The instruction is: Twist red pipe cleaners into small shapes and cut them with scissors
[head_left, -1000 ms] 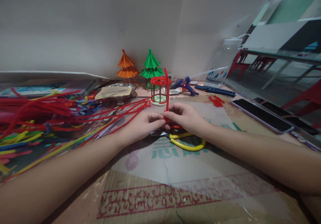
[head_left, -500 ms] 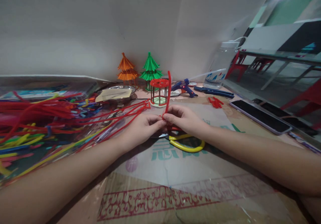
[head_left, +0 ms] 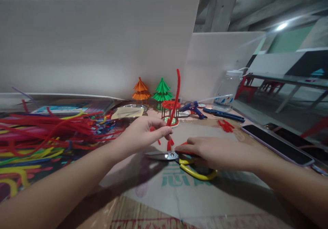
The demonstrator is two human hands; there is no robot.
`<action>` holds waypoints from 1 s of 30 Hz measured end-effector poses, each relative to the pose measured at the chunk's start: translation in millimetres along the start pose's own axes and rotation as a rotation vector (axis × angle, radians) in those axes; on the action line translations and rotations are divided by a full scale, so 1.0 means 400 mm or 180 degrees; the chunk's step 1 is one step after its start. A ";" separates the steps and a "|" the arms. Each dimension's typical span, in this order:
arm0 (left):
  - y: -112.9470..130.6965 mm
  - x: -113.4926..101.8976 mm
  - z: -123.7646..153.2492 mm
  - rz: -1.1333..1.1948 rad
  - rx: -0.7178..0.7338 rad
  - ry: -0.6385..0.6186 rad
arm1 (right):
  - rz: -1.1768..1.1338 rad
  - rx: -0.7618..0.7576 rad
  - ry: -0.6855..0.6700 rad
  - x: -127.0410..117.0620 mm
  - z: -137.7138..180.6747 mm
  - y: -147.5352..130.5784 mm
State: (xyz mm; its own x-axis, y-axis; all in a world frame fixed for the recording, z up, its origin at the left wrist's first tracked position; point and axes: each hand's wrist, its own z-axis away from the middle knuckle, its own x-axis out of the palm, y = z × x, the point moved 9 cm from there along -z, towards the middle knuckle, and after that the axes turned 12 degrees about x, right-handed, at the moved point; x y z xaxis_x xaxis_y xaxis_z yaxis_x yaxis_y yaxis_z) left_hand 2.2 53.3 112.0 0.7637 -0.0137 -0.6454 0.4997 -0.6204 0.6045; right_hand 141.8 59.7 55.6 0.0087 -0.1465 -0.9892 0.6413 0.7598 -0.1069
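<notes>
My left hand (head_left: 148,133) is raised over the table, thumb and fingers pinched on a red pipe cleaner (head_left: 177,89) that stands up from them. Short red ends show below that hand. My right hand (head_left: 210,152) is palm down with its fingers bent together over the upper side of yellow-handled scissors (head_left: 200,174). A bit of red shows under those fingers; what they grip is hidden. The scissors lie with their blades pointing left. Just behind the left hand's fingertips stands a small red round frame (head_left: 171,105) on thin posts with a pale base.
A heap of coloured pipe cleaners (head_left: 51,130) covers the left side. Orange (head_left: 140,90) and green (head_left: 162,90) pagodas stand at the back, near a blue glue gun (head_left: 193,109). Short red pieces (head_left: 226,125), a phone (head_left: 276,144) and a water bottle (head_left: 224,94) are on the right.
My hands were together on the red pipe cleaner. My right hand has let go and moved right and down to the scissors; the left still holds it. The view has tilted up.
</notes>
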 end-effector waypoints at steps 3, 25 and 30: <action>0.019 -0.021 0.000 -0.0119 0.0104 0.0019 | -0.0138 -0.0014 -0.0039 0.017 -0.005 -0.024; 0.021 -0.040 -0.001 -0.0324 0.0088 -0.0278 | -0.2789 0.0230 0.0275 -0.020 -0.024 0.065; 0.015 -0.007 0.005 -0.0298 -0.0060 -0.0584 | -0.2824 0.0260 0.0087 -0.022 -0.012 0.032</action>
State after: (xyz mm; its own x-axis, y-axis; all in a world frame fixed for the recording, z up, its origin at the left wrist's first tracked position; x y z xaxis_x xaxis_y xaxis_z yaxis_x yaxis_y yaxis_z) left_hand 2.3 47.9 116.6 0.6272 -0.1003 -0.7724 0.5739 -0.6110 0.5453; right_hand 146.3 73.7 62.5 -0.5348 -0.6434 -0.5477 0.4558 0.3261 -0.8282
